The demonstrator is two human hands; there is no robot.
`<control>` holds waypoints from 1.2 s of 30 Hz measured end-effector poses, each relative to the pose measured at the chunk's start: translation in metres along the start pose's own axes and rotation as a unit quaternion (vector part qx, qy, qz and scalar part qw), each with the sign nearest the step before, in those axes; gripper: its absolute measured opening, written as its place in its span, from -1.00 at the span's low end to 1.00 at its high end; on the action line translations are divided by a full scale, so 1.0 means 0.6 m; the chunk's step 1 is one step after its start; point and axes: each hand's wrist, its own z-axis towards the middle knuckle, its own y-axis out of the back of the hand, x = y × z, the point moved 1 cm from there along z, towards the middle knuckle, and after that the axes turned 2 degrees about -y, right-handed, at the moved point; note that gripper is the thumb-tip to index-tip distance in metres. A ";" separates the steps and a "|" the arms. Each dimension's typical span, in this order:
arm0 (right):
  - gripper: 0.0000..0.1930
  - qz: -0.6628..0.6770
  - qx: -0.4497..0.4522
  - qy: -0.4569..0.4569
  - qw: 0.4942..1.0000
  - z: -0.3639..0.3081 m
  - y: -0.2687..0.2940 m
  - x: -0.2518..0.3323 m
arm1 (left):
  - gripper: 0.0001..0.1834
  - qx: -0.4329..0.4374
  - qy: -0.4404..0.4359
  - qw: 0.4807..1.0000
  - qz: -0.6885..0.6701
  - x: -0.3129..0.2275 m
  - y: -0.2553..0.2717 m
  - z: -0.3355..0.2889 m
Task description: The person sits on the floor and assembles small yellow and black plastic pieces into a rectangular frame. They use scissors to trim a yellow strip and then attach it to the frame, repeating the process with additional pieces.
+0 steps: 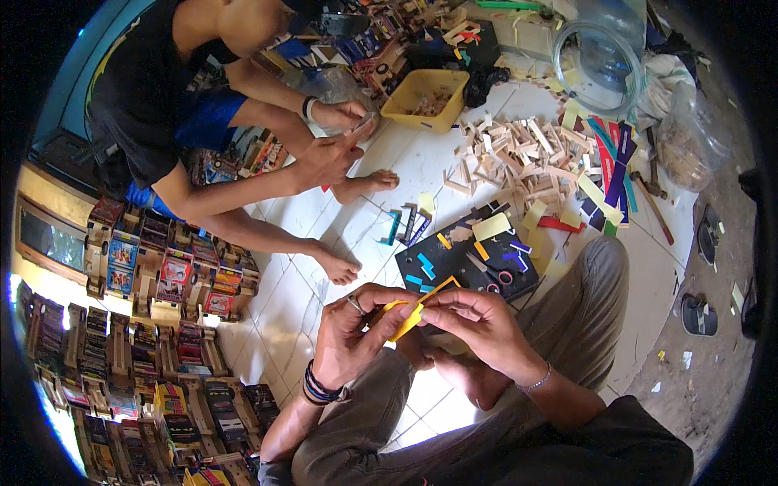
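My left hand (pixel 348 334) pinches a folded yellow strip (pixel 407 322) between thumb and fingers, in front of my crossed legs. Closed on the strip's other end, my right hand (pixel 480 326) meets it from the right. A narrow yellow-edged part (pixel 444 287) sticks up behind my fingertips. Just beyond my hands lies a black board (pixel 412 257). Scissors (pixel 489 274) with pinkish handles rest on it, among small blue pieces (pixel 425 264), orange pieces (pixel 443 241), purple pieces (pixel 515 259) and a pale yellow sheet (pixel 491 227).
A co-worker (pixel 138 121) sits at far left, hands (pixel 336 150) on a small item. Wooden pieces (pixel 527 154) are heaped beyond the board, near a yellow basin (pixel 450 113). Toy wooden trucks (pixel 174 275) stand stacked at left. A hammer (pixel 655 212) and sandals (pixel 698 314) lie at right.
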 end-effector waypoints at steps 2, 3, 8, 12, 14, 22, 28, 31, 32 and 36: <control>-0.75 -0.001 -0.004 0.009 1.000 0.001 0.000 -0.002 | -0.80 0.006 -0.002 1.000 0.017 -0.003 0.001 0.002; -0.75 -0.009 -0.006 0.011 1.000 0.001 0.000 -0.002 | -0.80 0.011 0.002 1.000 0.025 -0.005 0.001 0.002; -0.78 -0.087 -0.002 -0.013 0.996 0.000 0.004 0.000 | -0.80 0.016 -0.004 0.998 0.056 -0.018 0.001 0.004; -0.79 -0.132 -0.007 0.001 0.991 -0.002 0.003 0.005 | -0.81 0.033 -0.045 0.994 0.090 -0.024 0.000 0.007; -0.80 -0.130 -0.003 -0.015 0.991 -0.004 0.002 0.008 | -0.79 0.030 -0.040 0.995 0.082 -0.023 -0.002 0.006; -0.77 -0.156 0.014 0.012 0.988 -0.001 0.008 0.012 | -0.67 -0.015 -0.031 0.998 0.047 -0.008 -0.004 0.002; -0.76 -0.186 -0.016 0.067 0.980 -0.002 0.005 0.014 | -0.66 -0.020 -0.009 0.998 0.067 -0.007 -0.003 -0.001; -0.78 -0.215 -0.021 0.058 0.975 -0.005 0.005 0.020 | -0.64 -0.014 0.002 0.999 0.045 -0.006 -0.003 -0.001; -0.78 -0.218 -0.021 0.062 0.974 -0.005 0.004 0.022 | -0.64 -0.012 0.005 0.999 0.033 -0.005 -0.004 0.000; -0.78 -0.222 -0.028 0.055 0.973 -0.003 0.001 0.023 | -0.63 -0.008 0.004 1.000 0.022 -0.005 -0.006 0.000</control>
